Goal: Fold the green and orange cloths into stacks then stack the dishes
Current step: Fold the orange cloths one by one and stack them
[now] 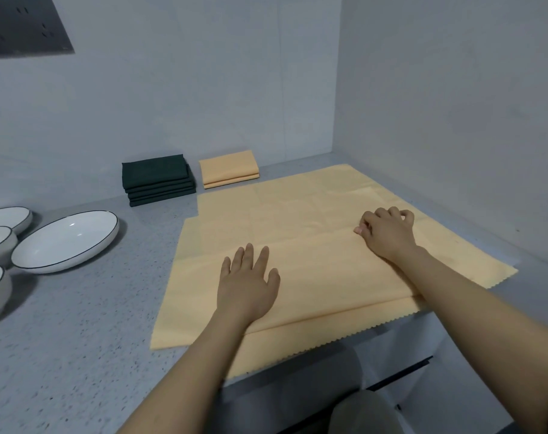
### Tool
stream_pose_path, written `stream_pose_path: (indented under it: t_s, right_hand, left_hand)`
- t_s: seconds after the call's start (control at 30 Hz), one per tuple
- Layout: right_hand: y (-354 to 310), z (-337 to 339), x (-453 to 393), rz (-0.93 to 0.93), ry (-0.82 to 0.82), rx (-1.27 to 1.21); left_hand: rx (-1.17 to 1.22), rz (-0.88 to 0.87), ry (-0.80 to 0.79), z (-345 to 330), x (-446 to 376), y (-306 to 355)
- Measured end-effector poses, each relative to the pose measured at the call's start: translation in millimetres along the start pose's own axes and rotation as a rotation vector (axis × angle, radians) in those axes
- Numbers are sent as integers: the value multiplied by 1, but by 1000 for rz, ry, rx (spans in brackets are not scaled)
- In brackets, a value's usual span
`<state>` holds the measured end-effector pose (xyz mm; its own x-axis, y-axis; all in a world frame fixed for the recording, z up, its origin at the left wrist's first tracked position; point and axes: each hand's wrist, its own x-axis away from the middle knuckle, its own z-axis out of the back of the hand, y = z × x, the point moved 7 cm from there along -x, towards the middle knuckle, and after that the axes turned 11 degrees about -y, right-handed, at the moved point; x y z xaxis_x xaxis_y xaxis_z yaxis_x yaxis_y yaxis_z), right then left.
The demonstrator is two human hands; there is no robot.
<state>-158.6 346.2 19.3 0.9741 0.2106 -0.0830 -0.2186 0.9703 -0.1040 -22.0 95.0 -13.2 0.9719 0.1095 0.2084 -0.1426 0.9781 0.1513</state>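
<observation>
Orange cloth (297, 245) spread flat, near edge hanging off the counter (78, 339). Left hand (247, 283) pressed flat on it, fingers straight; right hand (387, 231) curled, seemingly pinching a crease. Beyond the cloth, orange stack (229, 169) beside green stack (158, 180); dishes (66, 241) left of the cloth. Best pinned with the left hand, edges matched, fold smoothed.

You see a matt orange cloth (297, 245) with a zigzag-cut near edge on a speckled grey matt counter (78, 339); on the left, glossy white glazed dishes (66, 242).
</observation>
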Motion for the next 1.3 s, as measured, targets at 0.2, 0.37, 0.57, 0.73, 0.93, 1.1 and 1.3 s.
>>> stream_pose_path:
  t_s: [0.2, 0.37, 0.57, 0.73, 0.93, 1.1, 1.3]
  right_hand:
    - [-77, 12, 45, 192, 69, -173]
    - [-118, -22, 89, 286, -186, -241]
    - [-118, -29, 95, 288, -218, -159]
    - [-89, -31, 88, 229, -280, -89]
    - [-10, -24, 70, 21, -317, -73]
    - [39, -21, 64, -104, -316, -70]
    - [40, -19, 63, -142, -335, -11]
  left_hand:
    - [-23, -134, 160, 14, 9, 12]
    - [28, -195, 109, 17, 11, 28]
    - [74, -2, -4, -4, 15, 47]
    - [6, 19, -12, -11, 12, 45]
    - [-11, 17, -7, -12, 12, 45]
    - [-16, 15, -11, -12, 13, 45]
    - [-20, 17, -25, -13, 14, 47]
